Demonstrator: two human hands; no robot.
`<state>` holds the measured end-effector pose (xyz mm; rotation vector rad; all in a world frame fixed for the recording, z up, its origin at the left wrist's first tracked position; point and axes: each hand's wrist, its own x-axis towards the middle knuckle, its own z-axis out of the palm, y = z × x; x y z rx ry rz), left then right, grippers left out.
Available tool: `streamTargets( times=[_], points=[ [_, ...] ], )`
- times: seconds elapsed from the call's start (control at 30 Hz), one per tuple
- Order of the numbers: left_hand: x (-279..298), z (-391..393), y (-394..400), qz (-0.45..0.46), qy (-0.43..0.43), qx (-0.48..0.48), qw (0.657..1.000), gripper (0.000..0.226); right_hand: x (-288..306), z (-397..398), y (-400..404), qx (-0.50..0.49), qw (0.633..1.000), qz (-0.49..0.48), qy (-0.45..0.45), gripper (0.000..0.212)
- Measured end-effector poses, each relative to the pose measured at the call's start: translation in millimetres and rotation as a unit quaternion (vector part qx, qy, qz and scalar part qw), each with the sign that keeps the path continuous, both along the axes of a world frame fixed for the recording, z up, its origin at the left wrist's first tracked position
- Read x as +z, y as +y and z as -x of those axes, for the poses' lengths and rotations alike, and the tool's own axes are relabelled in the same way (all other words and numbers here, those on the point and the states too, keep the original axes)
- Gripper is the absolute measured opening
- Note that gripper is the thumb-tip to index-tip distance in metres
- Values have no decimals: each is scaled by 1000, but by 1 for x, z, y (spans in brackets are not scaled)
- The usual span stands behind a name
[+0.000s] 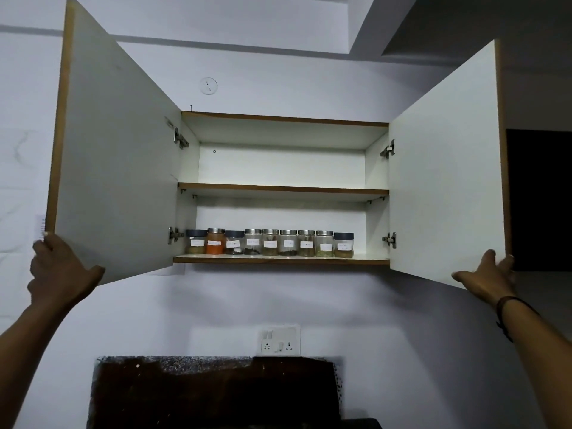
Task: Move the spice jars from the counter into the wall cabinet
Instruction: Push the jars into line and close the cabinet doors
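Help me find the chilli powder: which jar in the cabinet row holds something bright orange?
The second jar from the left on the lower shelf. Its contents are vivid orange; the other jars hold dull brown, green or dark spices.

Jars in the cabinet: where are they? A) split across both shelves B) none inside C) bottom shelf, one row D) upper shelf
C: the jars all stand in one row on the bottom shelf; the upper shelf shows nothing on it, and each hand (left hand, right hand) is on a door edge.
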<state>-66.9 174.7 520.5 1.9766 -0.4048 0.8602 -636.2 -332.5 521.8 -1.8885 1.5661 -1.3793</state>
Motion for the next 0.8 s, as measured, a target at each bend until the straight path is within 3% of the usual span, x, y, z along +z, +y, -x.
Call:
streamTargets(
  times=[0.17, 0.3, 0.53, 0.8],
  points=[
    [-2, 20, -12, -7, 11, 12, 1000, 113, -10, -7, 6, -2, 999, 32, -10, 83],
    [-7, 39, -27, -27, -5, 34, 999, 107, -13, -14, 16, 11, 998, 46, -28, 82],
    [-20, 76, -58, -90, -62, 37, 993, 73, -23, -21, 31, -4, 994, 110, -25, 70],
    [-34, 103, -125, -154, -162, -26, 974, 86, -30, -63, 54, -3, 983, 173, -54, 51]
  ],
)
